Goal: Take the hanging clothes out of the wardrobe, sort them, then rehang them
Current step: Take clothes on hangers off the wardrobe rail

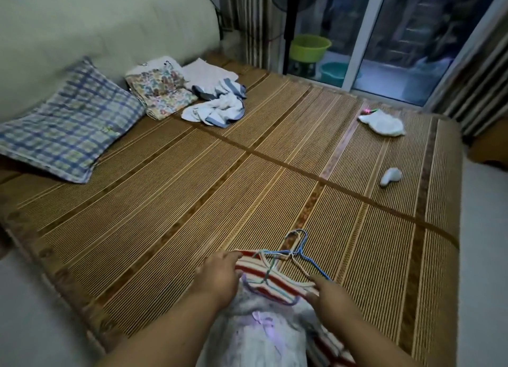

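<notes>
A small pile of clothes on wire hangers [295, 249] lies at the near edge of the bamboo bed mat [220, 190]. On top is a pale lilac garment with a bow [264, 325]; under it lies a red-and-cream striped garment [255, 265]. My left hand [217, 276] rests on the pile's left shoulder, fingers over the striped cloth. My right hand [327, 289] touches the right shoulder, fingers fairly straight. The hanger hooks point away from me, bunched together.
A blue checked pillow [66, 127], folded floral cloth [162, 91] and a crumpled white-and-blue garment [217, 105] lie at the bed's far left. A white cloth [384, 123] and a small white object [390, 175] sit at the right. Basins and a fan stand by the glass door.
</notes>
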{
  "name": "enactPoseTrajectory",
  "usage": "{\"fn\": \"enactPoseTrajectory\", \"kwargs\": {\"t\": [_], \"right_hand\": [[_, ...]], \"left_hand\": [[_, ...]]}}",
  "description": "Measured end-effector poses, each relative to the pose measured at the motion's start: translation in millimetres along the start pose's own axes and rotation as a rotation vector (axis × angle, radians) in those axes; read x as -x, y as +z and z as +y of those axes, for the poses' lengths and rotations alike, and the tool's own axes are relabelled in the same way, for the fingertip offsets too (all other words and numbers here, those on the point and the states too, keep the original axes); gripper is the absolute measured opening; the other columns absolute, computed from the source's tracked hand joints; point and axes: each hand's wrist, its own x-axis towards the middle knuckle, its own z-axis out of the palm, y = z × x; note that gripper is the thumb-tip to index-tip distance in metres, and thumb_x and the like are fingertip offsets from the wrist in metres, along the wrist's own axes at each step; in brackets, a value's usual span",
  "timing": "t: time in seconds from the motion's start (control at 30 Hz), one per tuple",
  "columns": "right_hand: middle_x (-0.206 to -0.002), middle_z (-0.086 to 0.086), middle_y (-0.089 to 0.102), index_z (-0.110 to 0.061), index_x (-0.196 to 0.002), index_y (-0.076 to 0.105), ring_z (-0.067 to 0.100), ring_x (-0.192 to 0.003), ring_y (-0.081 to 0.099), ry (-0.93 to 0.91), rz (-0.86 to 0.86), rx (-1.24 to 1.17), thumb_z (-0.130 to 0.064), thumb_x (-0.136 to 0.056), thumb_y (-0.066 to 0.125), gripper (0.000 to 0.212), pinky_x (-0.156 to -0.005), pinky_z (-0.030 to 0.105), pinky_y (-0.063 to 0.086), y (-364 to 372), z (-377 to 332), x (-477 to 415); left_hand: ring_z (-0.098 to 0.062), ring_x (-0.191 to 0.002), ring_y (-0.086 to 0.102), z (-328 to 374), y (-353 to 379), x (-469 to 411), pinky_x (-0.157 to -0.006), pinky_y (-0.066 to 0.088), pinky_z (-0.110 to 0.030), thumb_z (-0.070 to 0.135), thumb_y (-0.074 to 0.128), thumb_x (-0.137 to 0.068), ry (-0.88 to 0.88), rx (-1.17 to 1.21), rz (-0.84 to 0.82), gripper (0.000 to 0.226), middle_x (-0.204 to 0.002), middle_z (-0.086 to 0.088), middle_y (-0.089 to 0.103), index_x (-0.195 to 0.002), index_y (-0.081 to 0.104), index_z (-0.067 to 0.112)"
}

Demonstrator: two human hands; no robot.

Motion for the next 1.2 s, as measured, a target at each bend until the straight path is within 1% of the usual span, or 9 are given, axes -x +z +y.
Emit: {"fn": "enactPoseTrajectory", "kwargs": {"t": [0.13,0.2,0.3,0.4,0.6,0.8,0.97,1.1,1.2], "right_hand": [[-0.144,-0.001,0.044,-0.032,-0.144,0.033,0.019,-0.131,0.041,-0.164,0.013,0.125,-0.034,-0.093,0.052,0.055,-0.106,0.032,0.037,-7,-31,23],[-0.145,-0.004,0.041,-0.032,-0.144,0.033,0.018,-0.132,0.039,-0.286,0.039,0.185,-0.035,-0.094,0.05,0.053,-0.106,0.032,0.036,-15,-56,36],[-0.143,-0.001,0.042,-0.031,-0.143,0.034,0.021,-0.127,0.044,-0.47,0.064,0.276,-0.037,-0.096,0.046,0.049,-0.099,0.034,0.04,-30,-106,59],[-0.141,-0.001,0.043,-0.033,-0.141,0.036,0.022,-0.126,0.044,-0.638,0.086,0.333,-0.035,-0.094,0.049,0.049,-0.098,0.032,0.039,-43,-163,86],[-0.141,-0.006,0.042,-0.036,-0.137,0.04,0.015,-0.123,0.046,-1.045,0.163,0.316,-0.036,-0.094,0.051,0.045,-0.1,0.03,0.043,-53,-302,180],[-0.136,-0.004,0.048,-0.033,-0.13,0.051,0.019,-0.118,0.053,-1.447,0.248,0.252,-0.039,-0.09,0.056,0.041,-0.097,0.035,0.046,-34,-428,306],[-0.131,0.0,0.056,-0.028,-0.125,0.058,0.024,-0.114,0.057,-1.734,0.22,0.144,-0.035,-0.085,0.063,0.041,-0.093,0.036,0.048,-8,-503,422],[-0.133,-0.007,0.052,-0.033,-0.129,0.053,0.016,-0.11,0.058,-1.939,0.186,0.037,-0.039,-0.089,0.059,0.042,-0.091,0.031,0.047,8,-542,501],[-0.132,-0.01,0.052,-0.036,-0.131,0.051,0.01,-0.106,0.057,-2.068,0.128,-0.065,-0.039,-0.089,0.058,0.042,-0.089,0.024,0.042,15,-572,551]], "left_hand": [[-0.017,-0.14,0.025,-3,-21,42,-0.113,0.024,-0.043,0.039,0.046,-0.095,0.041,-0.004,0.012,0.05,-0.153,0.005,0.027,-0.143,0.031,0.036],[-0.016,-0.144,0.016,-7,-42,64,-0.116,0.018,-0.044,0.04,0.047,-0.095,0.066,-0.034,0.041,0.052,-0.155,0.007,0.023,-0.144,0.028,0.038],[-0.013,-0.145,0.01,-20,-89,105,-0.117,0.009,-0.044,0.038,0.047,-0.095,0.094,-0.05,0.113,0.053,-0.156,0.009,0.019,-0.144,0.026,0.039],[-0.012,-0.145,0.008,-38,-137,150,-0.117,0.008,-0.042,0.038,0.044,-0.096,0.058,-0.085,0.2,0.052,-0.156,0.009,0.016,-0.145,0.025,0.037],[-0.015,-0.146,0.007,-99,-226,262,-0.118,0.011,-0.046,0.038,0.047,-0.094,-0.124,-0.157,0.419,0.055,-0.157,0.007,0.016,-0.145,0.026,0.036],[-0.016,-0.146,0.009,-157,-298,405,-0.117,0.013,-0.044,0.043,0.048,-0.091,-0.315,-0.263,0.624,0.057,-0.158,0.004,0.015,-0.144,0.027,0.038],[-0.018,-0.145,0.009,-183,-334,530,-0.115,0.014,-0.044,0.047,0.048,-0.088,-0.558,-0.39,0.781,0.06,-0.158,0.002,0.013,-0.143,0.027,0.039],[-0.017,-0.146,0.0,-189,-355,616,-0.116,0.01,-0.049,0.053,0.05,-0.086,-0.788,-0.44,0.854,0.063,-0.159,0.005,0.005,-0.142,0.024,0.041],[-0.017,-0.146,-0.002,-188,-371,671,-0.117,0.009,-0.051,0.055,0.051,-0.084,-0.922,-0.451,0.905,0.068,-0.159,0.007,0.001,-0.143,0.019,0.043]]}}
